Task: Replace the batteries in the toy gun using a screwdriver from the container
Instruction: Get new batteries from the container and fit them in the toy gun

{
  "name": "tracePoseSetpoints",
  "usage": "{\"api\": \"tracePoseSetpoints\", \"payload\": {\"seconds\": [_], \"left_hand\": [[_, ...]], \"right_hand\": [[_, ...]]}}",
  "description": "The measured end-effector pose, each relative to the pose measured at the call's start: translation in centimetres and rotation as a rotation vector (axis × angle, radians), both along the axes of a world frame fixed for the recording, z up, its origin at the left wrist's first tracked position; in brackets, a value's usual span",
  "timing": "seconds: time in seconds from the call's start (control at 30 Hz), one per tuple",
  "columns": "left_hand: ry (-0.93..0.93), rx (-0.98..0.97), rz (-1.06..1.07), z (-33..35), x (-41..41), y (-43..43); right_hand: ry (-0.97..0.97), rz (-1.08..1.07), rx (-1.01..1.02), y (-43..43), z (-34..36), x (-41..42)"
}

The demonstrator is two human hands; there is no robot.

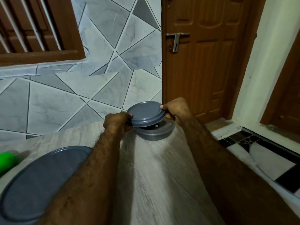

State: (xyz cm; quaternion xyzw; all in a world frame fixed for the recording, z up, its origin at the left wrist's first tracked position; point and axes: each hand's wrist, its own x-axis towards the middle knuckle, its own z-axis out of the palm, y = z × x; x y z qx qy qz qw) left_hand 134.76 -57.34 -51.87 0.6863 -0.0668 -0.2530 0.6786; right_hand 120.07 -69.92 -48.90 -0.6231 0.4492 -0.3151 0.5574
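A round grey lid (146, 114) is held tilted just above a small round grey container (155, 133) at the far end of the table. My left hand (117, 123) grips the lid's left rim. My right hand (177, 111) grips its right rim. The lid's near edge is lifted, and a small pale object (156, 126) shows in the dark gap below it. The rest of the container's contents are hidden. A bright green object (7, 160), partly cut off, lies at the left edge of the view.
A larger grey container with its lid on (40, 181) stands near me on the left of the pale wood-grain table (155, 176). A tiled wall rises behind the table. A brown door (203, 62) and a black-and-white tiled step (259, 153) are to the right.
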Motion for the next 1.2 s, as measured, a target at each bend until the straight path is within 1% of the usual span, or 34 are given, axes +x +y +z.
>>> {"api": "tracePoseSetpoints", "payload": {"seconds": [0.23,0.43,0.67,0.9,0.93,1.1,1.2], "left_hand": [[-0.042,0.046,-0.006,-0.6,-1.1,-0.8],[-0.039,0.032,-0.02,-1.1,-1.8,-1.4],[-0.068,0.037,-0.025,-1.1,-2.2,-1.6],[-0.127,0.14,0.017,-1.6,-2.5,-1.7],[-0.115,0.125,0.016,-1.7,-2.6,-1.7],[0.073,-0.014,-0.025,-2.0,-2.5,-1.9],[0.08,-0.019,-0.044,-2.2,-2.1,-2.3]], "right_hand": [[0.034,-0.04,-0.048,-0.7,-1.2,-1.2],[0.121,-0.084,-0.118,-0.8,-1.4,-2.1],[0.117,-0.106,-0.098,-1.0,-2.0,-2.6],[0.09,-0.114,-0.038,-1.0,-3.1,-3.0],[0.075,-0.12,-0.024,-1.1,-3.2,-3.1],[0.051,-0.125,0.002,-1.5,-3.5,-3.2],[0.016,-0.119,0.045,-1.5,-3.8,-3.2]]}}
